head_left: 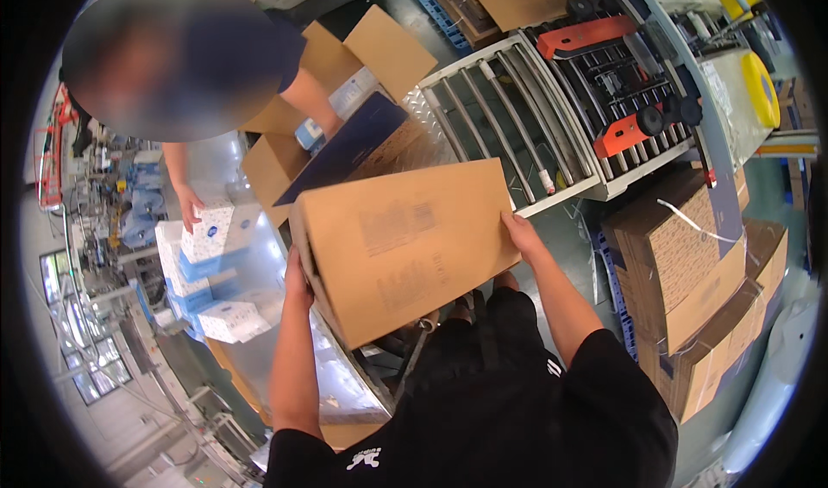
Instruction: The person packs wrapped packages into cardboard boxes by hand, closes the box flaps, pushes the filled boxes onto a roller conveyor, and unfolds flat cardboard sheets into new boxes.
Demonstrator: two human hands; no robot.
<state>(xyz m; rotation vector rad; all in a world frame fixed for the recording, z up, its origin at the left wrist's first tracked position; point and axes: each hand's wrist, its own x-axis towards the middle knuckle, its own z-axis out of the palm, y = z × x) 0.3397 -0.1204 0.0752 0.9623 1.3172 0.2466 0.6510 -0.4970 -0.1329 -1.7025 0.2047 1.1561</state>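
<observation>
A brown cardboard box with faint dark print is held in front of my body, slightly tilted. My left hand grips its left end, the fingers partly hidden behind the edge. At the opposite end, my right hand is closed on the right edge, thumb on the near face. Just beyond stands an open carton with raised flaps, one of them dark blue. A co-worker's arm reaches into that carton, near a blue-and-white pack. The co-worker's other hand touches a white patterned box.
Several white-and-blue boxes rest on the shiny table at left. A roller conveyor extends to the right of the open carton, with a red-and-black taping machine on it. Stacked flattened cartons occupy a blue pallet at right.
</observation>
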